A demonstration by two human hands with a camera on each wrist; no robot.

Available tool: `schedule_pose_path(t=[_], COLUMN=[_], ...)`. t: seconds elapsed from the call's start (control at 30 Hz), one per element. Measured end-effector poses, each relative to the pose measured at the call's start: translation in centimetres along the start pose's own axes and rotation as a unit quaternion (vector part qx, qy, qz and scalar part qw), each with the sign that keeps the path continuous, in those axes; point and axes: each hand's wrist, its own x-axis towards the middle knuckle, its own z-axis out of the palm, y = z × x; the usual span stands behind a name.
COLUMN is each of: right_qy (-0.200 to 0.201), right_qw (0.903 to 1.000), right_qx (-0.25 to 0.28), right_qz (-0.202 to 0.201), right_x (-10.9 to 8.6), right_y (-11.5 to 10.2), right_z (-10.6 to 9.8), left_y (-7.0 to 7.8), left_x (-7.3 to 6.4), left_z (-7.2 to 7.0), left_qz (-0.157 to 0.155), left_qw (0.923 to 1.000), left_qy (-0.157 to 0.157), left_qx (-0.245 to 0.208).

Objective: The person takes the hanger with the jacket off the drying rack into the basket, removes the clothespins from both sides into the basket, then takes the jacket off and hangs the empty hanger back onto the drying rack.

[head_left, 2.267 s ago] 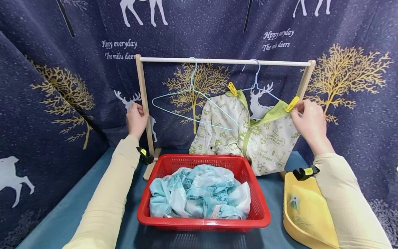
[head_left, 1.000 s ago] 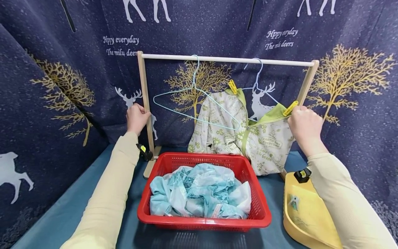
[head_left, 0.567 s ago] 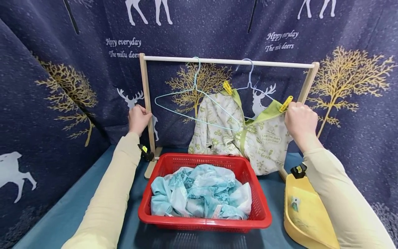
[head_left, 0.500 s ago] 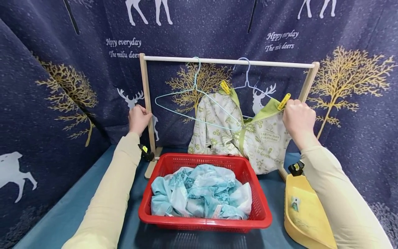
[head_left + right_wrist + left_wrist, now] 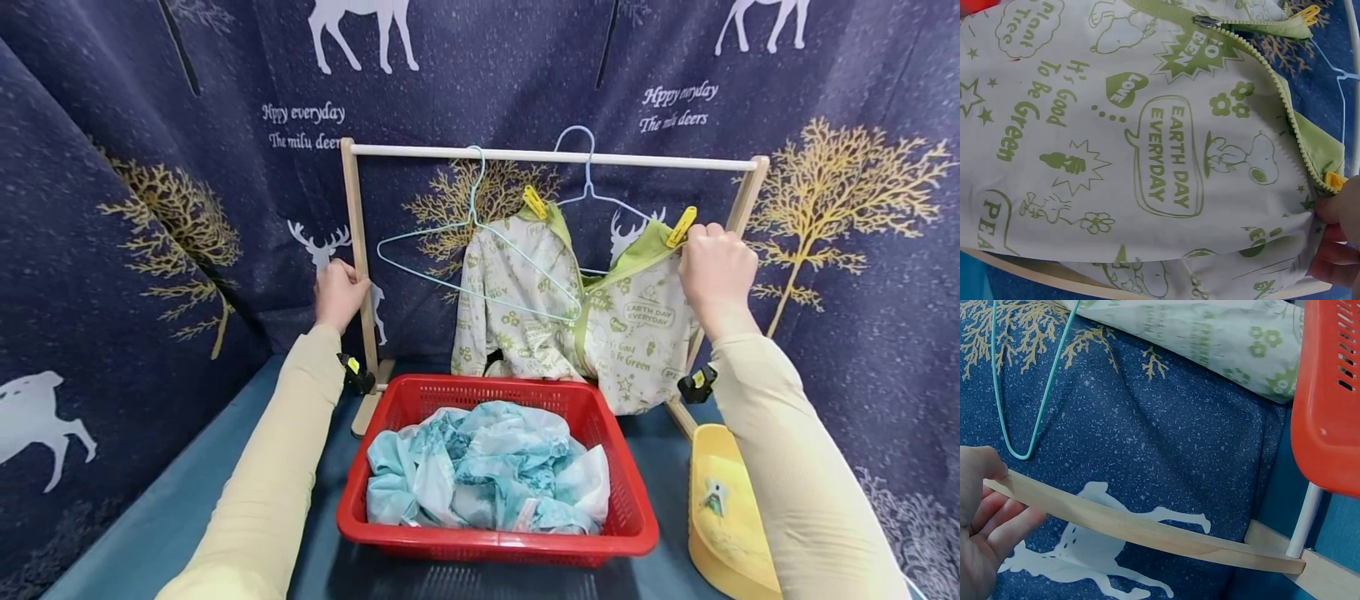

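Note:
My left hand (image 5: 339,293) pinches the left wooden post (image 5: 1116,528) of a small clothes rack, thumb on one side and fingers on the other. At the right, my right hand (image 5: 717,275) grips the shoulder of a white zip jacket (image 5: 637,333) with green print. The jacket is fixed by two yellow clothespins (image 5: 682,227) to a pale blue hanger (image 5: 588,179). That hanger's hook rises above the white rail (image 5: 420,152), its tip near rail height. In the right wrist view, my fingers hold the cloth right beside a clothespin (image 5: 1335,181).
An unloaded light-blue hanger (image 5: 480,221) hangs from the rail, overlapping the jacket. In front stands a red basket (image 5: 495,542) of crumpled blue-white cloth (image 5: 495,467). A yellow bin (image 5: 723,533) with a small clip (image 5: 715,497) sits at right, partly behind my sleeve.
My right hand has moved left and up with the jacket and its hanger. The hook has slid left along the rail and now stands higher over it. My left hand keeps hold of the post.

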Motion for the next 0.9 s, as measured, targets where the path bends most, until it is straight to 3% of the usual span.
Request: schedule_pose_path(t=[0.17, 0.53, 0.9], right_qy=[0.026, 0.022, 0.008], right_qw=[0.9996, 0.9994, 0.9999], right_qx=[0.012, 0.024, -0.004], right_qz=[0.008, 0.010, -0.010], right_x=[-0.9, -4.5, -5.8], right_y=[0.7, 3.1, 3.8], right_z=[-0.7, -1.4, -1.1], left_y=[-0.2, -0.1, -0.3], left_x=[-0.2, 0.0, 0.2], left_z=[0.1, 0.0, 0.1], left_qz=[-0.003, 0.012, 0.007], left_qw=[1.0000, 0.9998, 0.9998], left_qy=[-0.001, 0.006, -0.003], left_qx=[0.001, 0.014, 0.021])
